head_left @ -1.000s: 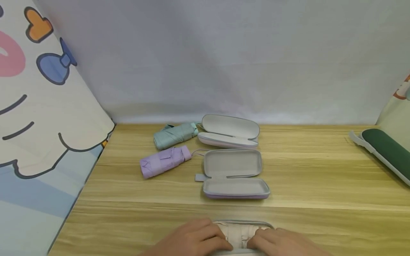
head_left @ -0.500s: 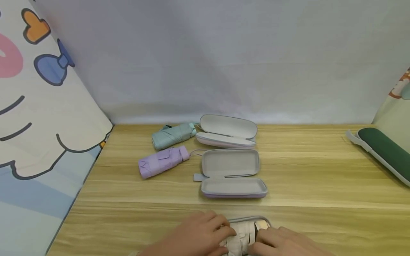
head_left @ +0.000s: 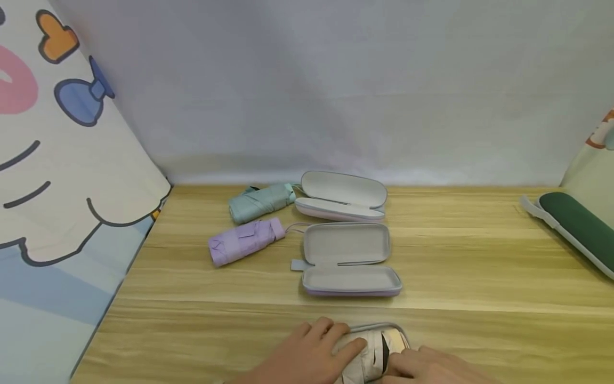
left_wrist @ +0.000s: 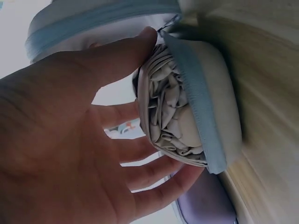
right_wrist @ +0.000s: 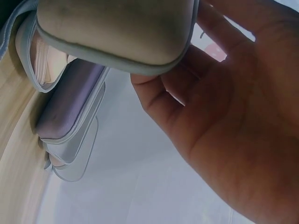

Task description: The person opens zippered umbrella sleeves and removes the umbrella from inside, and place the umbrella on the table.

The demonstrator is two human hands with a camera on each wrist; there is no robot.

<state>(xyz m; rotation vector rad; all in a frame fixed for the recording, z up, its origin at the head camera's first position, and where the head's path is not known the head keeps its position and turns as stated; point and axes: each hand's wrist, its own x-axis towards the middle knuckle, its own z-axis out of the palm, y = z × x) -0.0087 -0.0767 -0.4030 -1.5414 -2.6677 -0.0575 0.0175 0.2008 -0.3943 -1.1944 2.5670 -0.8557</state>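
Observation:
A beige folded umbrella (head_left: 371, 354) lies in an open beige zip case (head_left: 382, 325) at the table's near edge. My left hand (head_left: 307, 356) grips the umbrella from above; the left wrist view shows the thumb on one side of the bundled cloth (left_wrist: 163, 100) and the other fingers on its opposite side. At the umbrella's right end, my right hand (head_left: 427, 367) has its fingers curled against the cloth beside a dark gap. In the right wrist view, one half of the case (right_wrist: 117, 28) hides those fingertips.
Beyond the hands lies an open purple case (head_left: 352, 293), with a rolled purple umbrella (head_left: 245, 242) to its left. Farther back are an open pale case (head_left: 342, 189) and a rolled teal umbrella (head_left: 263, 202). A dark green case (head_left: 578, 229) sits at the right edge.
The beige umbrella has risen partly out of its case and turned somewhat, showing a dark gap. My left hand has shifted up and right over it; the right hand stays at its right end.

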